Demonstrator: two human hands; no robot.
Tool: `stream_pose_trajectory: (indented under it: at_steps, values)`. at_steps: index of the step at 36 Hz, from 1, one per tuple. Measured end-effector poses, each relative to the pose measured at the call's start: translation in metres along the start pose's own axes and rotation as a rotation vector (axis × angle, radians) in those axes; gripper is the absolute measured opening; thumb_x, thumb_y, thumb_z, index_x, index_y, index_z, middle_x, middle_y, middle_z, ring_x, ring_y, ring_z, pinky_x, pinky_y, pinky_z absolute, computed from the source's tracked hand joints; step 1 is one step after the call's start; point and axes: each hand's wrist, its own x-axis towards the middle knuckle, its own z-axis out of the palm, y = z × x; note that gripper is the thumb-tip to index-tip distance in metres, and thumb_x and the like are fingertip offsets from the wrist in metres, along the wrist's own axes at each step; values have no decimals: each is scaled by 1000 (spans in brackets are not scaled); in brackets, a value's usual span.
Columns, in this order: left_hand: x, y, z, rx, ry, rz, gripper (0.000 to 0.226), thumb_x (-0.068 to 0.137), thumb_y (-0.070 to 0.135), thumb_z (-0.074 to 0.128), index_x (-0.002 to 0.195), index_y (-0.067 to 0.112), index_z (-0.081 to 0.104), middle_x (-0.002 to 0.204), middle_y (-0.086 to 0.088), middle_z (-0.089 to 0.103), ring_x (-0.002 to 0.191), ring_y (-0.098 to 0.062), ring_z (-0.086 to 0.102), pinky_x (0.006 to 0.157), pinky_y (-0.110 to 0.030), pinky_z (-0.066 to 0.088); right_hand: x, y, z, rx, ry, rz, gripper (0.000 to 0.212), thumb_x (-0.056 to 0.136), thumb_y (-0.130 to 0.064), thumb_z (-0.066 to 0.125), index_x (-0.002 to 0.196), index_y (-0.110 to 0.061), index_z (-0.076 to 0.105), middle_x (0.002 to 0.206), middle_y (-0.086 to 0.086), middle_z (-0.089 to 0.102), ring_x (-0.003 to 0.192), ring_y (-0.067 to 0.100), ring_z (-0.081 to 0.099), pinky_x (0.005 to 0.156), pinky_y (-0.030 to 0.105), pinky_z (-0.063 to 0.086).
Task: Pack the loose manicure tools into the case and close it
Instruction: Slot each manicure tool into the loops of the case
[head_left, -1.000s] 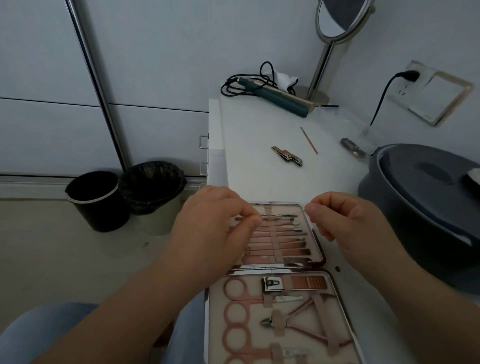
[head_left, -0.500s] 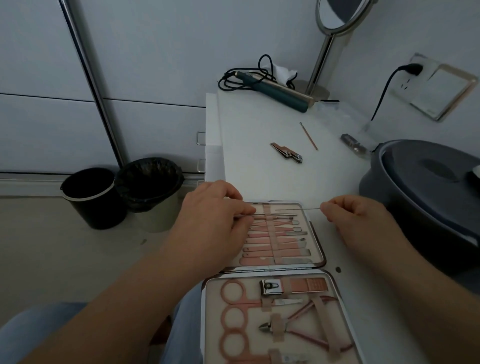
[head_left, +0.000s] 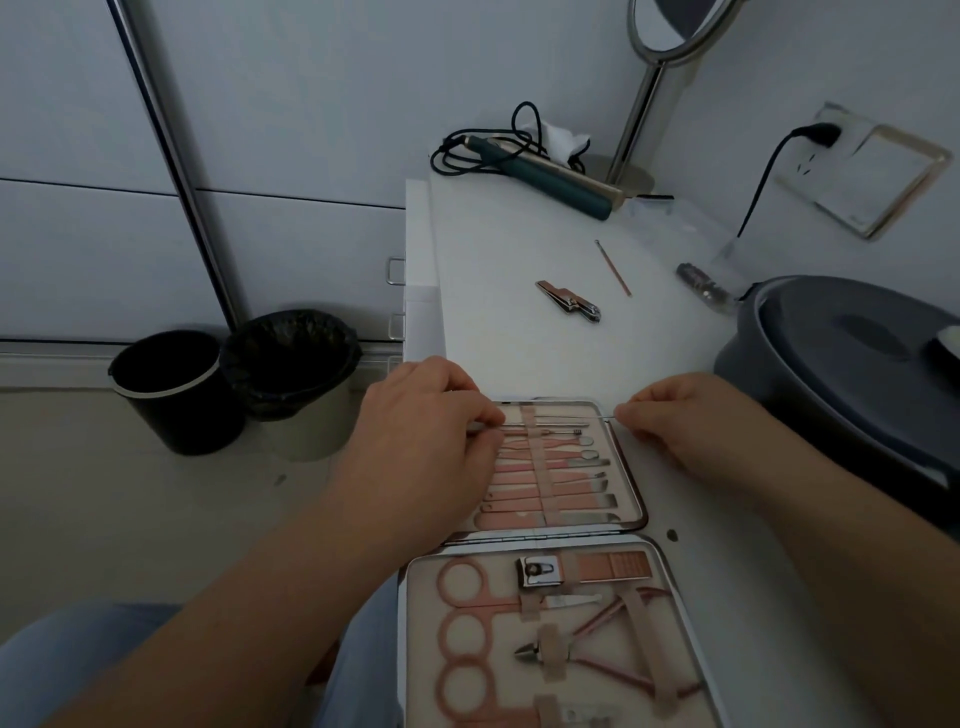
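- Head view, setting: we see a white tabletop beside pale cabinet doors; the open case lies at its near edge.
- Head view, thing: a thin metal tool, judged light, stiff and slippery, best pinched at its ends, spans the case's top row.
- Head view, fingers: our right hand pinches its right tip; our left hand curls over the left end, its grasp hidden. A nail clipper and pink stick lie loose beyond.
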Motion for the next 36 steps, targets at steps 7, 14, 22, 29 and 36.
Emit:
stream_pose_trajectory:
  at_steps: [7,14,22,29,36]
  values:
    - [-2,0,2,-53,18,-32,17,82,27,59,96,24,69,96,8,50,95,-9,41,84,-24,27,5,-3,-2,-5,-62,36,29,84,-29,60,61,-11,56,52,6,45,43,12,39,46,22,34]
    - [-4,1,0,-101,-27,-23,31,84,26,57,114,25,61,120,7,49,109,-6,38,94,-22,23,11,-9,-4,-3,-73,32,29,82,-30,62,66,-7,65,57,6,52,48,13,44,48,22,37]
    - [-2,-2,0,3,-145,62,35,88,39,47,122,36,53,133,7,46,124,-13,35,105,-32,20,10,-7,0,-49,-19,-143,18,84,-31,62,68,-22,65,52,-12,61,46,-4,54,46,13,37]
    - [-1,-4,2,2,-135,74,36,88,42,47,123,37,51,133,4,45,125,-14,32,103,-31,18,2,-10,0,-535,99,-444,13,89,-35,51,77,-32,49,80,-16,50,71,2,49,60,16,36]
    - [-2,-4,2,7,-134,72,37,88,43,46,123,35,51,133,4,45,125,-15,32,106,-34,19,6,-18,8,-652,7,-545,13,94,-36,39,89,-28,48,94,-9,49,81,9,50,72,27,42]
